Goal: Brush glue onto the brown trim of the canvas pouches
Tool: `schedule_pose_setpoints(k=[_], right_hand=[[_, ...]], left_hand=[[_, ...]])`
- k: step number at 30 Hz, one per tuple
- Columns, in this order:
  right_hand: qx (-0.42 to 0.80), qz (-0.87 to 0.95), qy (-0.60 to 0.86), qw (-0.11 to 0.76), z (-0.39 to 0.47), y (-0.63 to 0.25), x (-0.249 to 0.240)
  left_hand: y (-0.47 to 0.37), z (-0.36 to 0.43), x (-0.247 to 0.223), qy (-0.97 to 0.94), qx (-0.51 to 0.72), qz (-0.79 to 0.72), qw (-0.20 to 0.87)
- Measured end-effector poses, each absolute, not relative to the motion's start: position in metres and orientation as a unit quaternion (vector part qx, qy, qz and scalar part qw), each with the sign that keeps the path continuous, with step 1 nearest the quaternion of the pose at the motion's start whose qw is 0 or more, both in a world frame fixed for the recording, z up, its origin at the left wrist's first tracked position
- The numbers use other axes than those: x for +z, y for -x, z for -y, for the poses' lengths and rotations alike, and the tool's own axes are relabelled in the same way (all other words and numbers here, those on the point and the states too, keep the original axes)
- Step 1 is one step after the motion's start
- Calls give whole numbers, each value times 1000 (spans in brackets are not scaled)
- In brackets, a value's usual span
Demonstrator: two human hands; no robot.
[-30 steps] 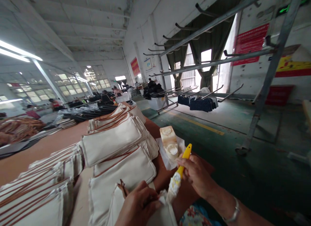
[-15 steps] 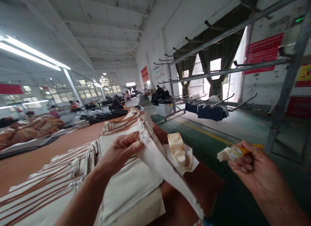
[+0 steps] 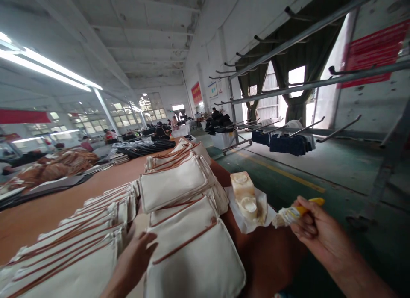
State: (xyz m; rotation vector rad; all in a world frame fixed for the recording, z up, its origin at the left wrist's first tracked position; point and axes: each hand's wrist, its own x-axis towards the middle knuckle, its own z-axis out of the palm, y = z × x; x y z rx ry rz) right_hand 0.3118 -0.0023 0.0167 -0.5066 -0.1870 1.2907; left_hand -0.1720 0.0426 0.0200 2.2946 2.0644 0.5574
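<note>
In the head view my right hand (image 3: 315, 229) is closed around a brush (image 3: 297, 213) with a yellow handle. Its bristles are caked in a whitish substance and point left, towards a stained plastic container (image 3: 245, 195) lying on white paper (image 3: 235, 212). My left hand (image 3: 137, 255) is at the left edge of a cream bag piece (image 3: 198, 259) with brown trim. Thumb and forefinger are apart there, with nothing visibly gripped; the other fingers are partly hidden. Behind it lie stacked cream pieces (image 3: 174, 182) with brown edging.
More cream pieces (image 3: 80, 246) lie overlapped in a row on the left of the brown table (image 3: 115, 178). Black items (image 3: 144, 148) and brown bundles (image 3: 64, 165) are farther back. A metal rack (image 3: 275, 90) with prongs stands at the right, hung with dark blue pieces (image 3: 288, 144).
My left hand has let go of the raised cream piece and dropped lower left; a cream piece now lies flat on top. The brush has come left, nearer the container. The view has shifted slightly.
</note>
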Motion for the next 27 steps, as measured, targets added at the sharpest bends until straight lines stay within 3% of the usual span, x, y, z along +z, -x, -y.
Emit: schedule_pose_setpoints(k=[3,8,12,19,24,27], right_hand=[[595,106,243,759,0,-292,17],[566,154,314,746,8,-285,5],[551,154,335,749,10,-296,-2],[556,140,327,751,2,-302,-5],[558,155,318,751,1,-295,-13],[528,194,337,755,0,-297,-15]], left_hand=[[89,-57,4,-797,139,-585,54],[21,-73,-22,-794,101,-599,25],[24,-66,-38,-800,120,-588,-15],[49,-18,-52,-843,262,-412,-227],[48,-15,-47,-858,225,-399,-233],[41,-23,-43,-837,200,-474,-185]])
